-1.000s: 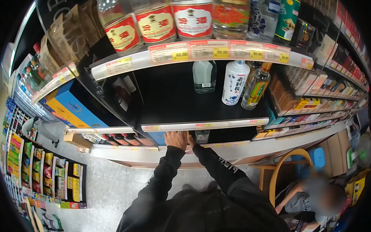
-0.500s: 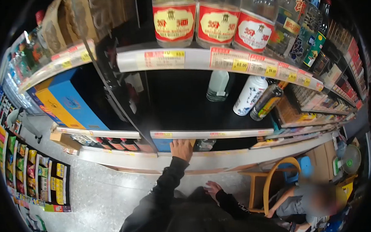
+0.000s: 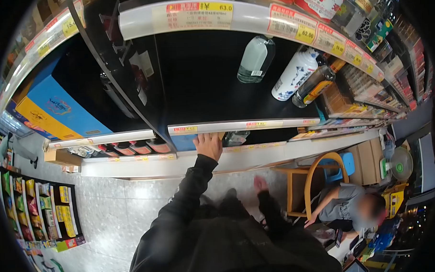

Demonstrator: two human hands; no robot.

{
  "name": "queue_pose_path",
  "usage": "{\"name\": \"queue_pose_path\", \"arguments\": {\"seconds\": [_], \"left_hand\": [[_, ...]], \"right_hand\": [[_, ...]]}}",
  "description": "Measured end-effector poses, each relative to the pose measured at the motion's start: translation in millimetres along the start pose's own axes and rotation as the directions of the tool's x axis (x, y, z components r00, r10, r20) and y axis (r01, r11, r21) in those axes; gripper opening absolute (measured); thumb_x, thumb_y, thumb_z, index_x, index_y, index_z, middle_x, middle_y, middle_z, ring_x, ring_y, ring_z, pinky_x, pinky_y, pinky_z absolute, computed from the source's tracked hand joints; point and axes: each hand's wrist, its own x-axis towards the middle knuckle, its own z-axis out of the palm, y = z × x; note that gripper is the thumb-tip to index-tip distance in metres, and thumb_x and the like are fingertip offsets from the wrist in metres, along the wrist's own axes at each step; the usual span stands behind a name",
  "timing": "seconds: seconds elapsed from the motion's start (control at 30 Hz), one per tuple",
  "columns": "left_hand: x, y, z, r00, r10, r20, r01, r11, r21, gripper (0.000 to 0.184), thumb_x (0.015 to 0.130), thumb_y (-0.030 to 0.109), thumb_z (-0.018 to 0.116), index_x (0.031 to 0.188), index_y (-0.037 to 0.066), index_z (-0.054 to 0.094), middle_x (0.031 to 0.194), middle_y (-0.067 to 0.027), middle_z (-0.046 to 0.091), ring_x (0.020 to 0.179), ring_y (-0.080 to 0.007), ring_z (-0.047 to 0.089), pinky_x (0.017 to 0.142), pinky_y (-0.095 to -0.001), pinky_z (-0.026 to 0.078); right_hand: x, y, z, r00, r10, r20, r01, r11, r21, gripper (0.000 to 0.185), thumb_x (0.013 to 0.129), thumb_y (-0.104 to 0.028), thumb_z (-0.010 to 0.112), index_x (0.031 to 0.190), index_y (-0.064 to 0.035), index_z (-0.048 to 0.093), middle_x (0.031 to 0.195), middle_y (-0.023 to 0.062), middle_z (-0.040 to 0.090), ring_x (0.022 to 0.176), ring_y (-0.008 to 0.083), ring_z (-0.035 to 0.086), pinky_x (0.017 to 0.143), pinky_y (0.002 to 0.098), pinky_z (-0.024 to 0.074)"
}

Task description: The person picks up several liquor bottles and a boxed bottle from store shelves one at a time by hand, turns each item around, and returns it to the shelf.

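My left hand reaches into the low shelf opening, its fingers bent over the front of a blue box; whether it grips the box or only touches it is hard to tell. Just right of that hand, a clear bottle is in the same low opening. Lower down, my right hand hangs over the floor away from the shelf, small and blurred, its fingers unclear. On the black shelf above are a clear bottle, a white bottle with blue pattern and a dark bottle with a yellow label.
A price-tagged shelf edge crosses the top. Large blue and yellow boxes fill the left shelf. At the lower right are a wooden chair and a seated person. A snack rack stands at the lower left.
My right hand has left the low shelf and now hangs lower right. My left hand remains at the blue box. The view has shifted, with the upper bottles moving up and right.
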Motion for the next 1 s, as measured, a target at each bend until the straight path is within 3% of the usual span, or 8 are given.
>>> {"name": "queue_pose_path", "arguments": {"seconds": [0.1, 0.2, 0.3, 0.33, 0.4, 0.5, 0.6, 1.0], "left_hand": [[-2.1, -1.4, 3.5, 1.000, -0.004, 0.008, 0.004, 1.000, -0.002, 0.028, 0.073, 0.021, 0.061, 0.099, 0.010, 0.060, 0.103, -0.0194, 0.053, 0.103, -0.0381, 0.044, 0.081, -0.0511, 0.033], [-2.0, -2.7, 4.0, 0.999, -0.008, 0.038, 0.008, 1.000, -0.011, 0.036, 0.074, 0.021, 0.061, 0.107, 0.010, 0.059, 0.104, -0.0184, 0.053, 0.104, -0.0368, 0.045, 0.083, -0.0515, 0.033], [-2.1, -2.1, 2.0, 0.998, -0.016, 0.053, 0.017, 1.000, -0.025, 0.039, 0.074, 0.021, 0.061, 0.111, 0.010, 0.058, 0.107, -0.0182, 0.053, 0.106, -0.0365, 0.044, 0.084, -0.0512, 0.033], [-2.2, -2.4, 0.3, 0.998, -0.012, 0.068, 0.014, 1.000, -0.028, 0.040, 0.074, 0.021, 0.061, 0.113, 0.011, 0.057, 0.110, -0.0179, 0.052, 0.108, -0.0359, 0.044, 0.085, -0.0506, 0.033], [-1.7, -2.7, -0.2, 0.998, -0.012, 0.057, 0.013, 1.000, -0.017, 0.040, 0.074, 0.021, 0.061, 0.113, 0.011, 0.057, 0.112, -0.0179, 0.052, 0.109, -0.0357, 0.044, 0.085, -0.0506, 0.033], [-2.1, -3.1, 2.5, 0.999, -0.011, 0.043, 0.012, 1.000, -0.023, 0.039, 0.074, 0.020, 0.061, 0.112, 0.011, 0.057, 0.113, -0.0178, 0.052, 0.110, -0.0354, 0.043, 0.084, -0.0506, 0.033], [-1.3, -2.9, 7.4, 0.999, -0.011, 0.038, 0.013, 0.999, -0.039, 0.039, 0.073, 0.020, 0.061, 0.111, 0.011, 0.057, 0.113, -0.0178, 0.052, 0.110, -0.0355, 0.043, 0.084, -0.0507, 0.033], [-3.1, -5.4, 11.3, 1.000, 0.002, -0.015, -0.002, 1.000, -0.022, 0.040, 0.073, 0.020, 0.061, 0.111, 0.011, 0.056, 0.114, -0.0174, 0.051, 0.111, -0.0350, 0.043, 0.084, -0.0494, 0.033]], "right_hand": [[113.5, -103.9, 17.7, 0.998, -0.060, 0.024, 0.056, 0.990, 0.127, 0.047, 0.079, -0.001, 0.058, 0.125, -0.0004, 0.047, 0.127, 0.0150, 0.049, 0.118, 0.0261, 0.048, 0.096, 0.0363, 0.0422], [185.6, -110.3, 41.3, 0.974, -0.177, 0.143, 0.183, 0.983, -0.033, 0.072, 0.078, -0.007, 0.065, 0.140, -0.0040, 0.027, 0.140, 0.0152, 0.036, 0.131, 0.0262, 0.035, 0.101, 0.0419, 0.0365], [211.9, -130.1, 43.8, 0.915, -0.048, 0.401, 0.183, 0.934, -0.306, 0.071, 0.074, -0.014, 0.072, 0.133, -0.0010, 0.034, 0.129, 0.0188, 0.046, 0.116, 0.0287, 0.051, 0.096, 0.0374, 0.0429], [212.2, -132.8, 49.5, 0.911, -0.054, 0.408, 0.190, 0.935, -0.300, 0.071, 0.074, -0.014, 0.072, 0.133, -0.0010, 0.034, 0.129, 0.0188, 0.046, 0.116, 0.0287, 0.051, 0.096, 0.0374, 0.0429], [212.7, -141.5, 56.3, 0.852, 0.113, 0.511, -0.059, 0.991, -0.121, 0.063, 0.072, -0.019, 0.074, 0.125, -0.0027, 0.044, 0.113, 0.0158, 0.058, 0.099, 0.0268, 0.062, 0.086, 0.0339, 0.0500], [208.1, -155.3, 59.0, 0.906, 0.163, 0.392, -0.030, 0.945, -0.324, 0.053, 0.072, -0.027, 0.076, 0.115, -0.0060, 0.052, 0.094, 0.0096, 0.067, 0.084, 0.0216, 0.067, 0.078, 0.0325, 0.0517], [204.7, -164.3, 64.3, 0.920, 0.178, 0.349, -0.032, 0.921, -0.388, 0.045, 0.074, -0.025, 0.075, 0.110, -0.0073, 0.055, 0.090, 0.0060, 0.069, 0.088, 0.0184, 0.066, 0.078, 0.0305, 0.0509], [193.8, -160.1, 78.9, 0.903, 0.081, 0.421, 0.003, 0.981, -0.195, 0.038, 0.078, -0.013, 0.065, 0.113, -0.0031, 0.053, 0.099, 0.0142, 0.067, 0.093, 0.0256, 0.066, 0.082, 0.0353, 0.0506]]}}
